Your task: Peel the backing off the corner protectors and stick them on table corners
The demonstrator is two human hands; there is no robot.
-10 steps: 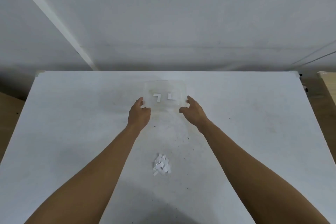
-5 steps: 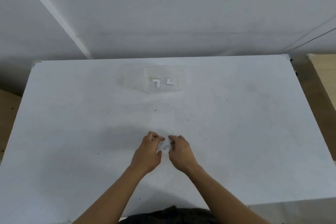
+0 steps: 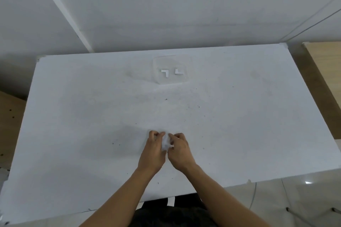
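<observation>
The scraps (image 3: 165,142) are being clutched by the left hand (image 3: 153,150) and right hand (image 3: 181,150), presumably for disposal. The protectors (image 3: 172,72) are being kept at twelve o'clock.

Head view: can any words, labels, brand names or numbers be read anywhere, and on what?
None: no text can be read.
The two L-shaped pieces, the clear tray, the white scraps and the table show no print.

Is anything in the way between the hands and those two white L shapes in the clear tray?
Nothing visible: only bare table lies between them and the corner protectors in the clear tray. But the left hand and right hand both grip white paper scraps.
</observation>
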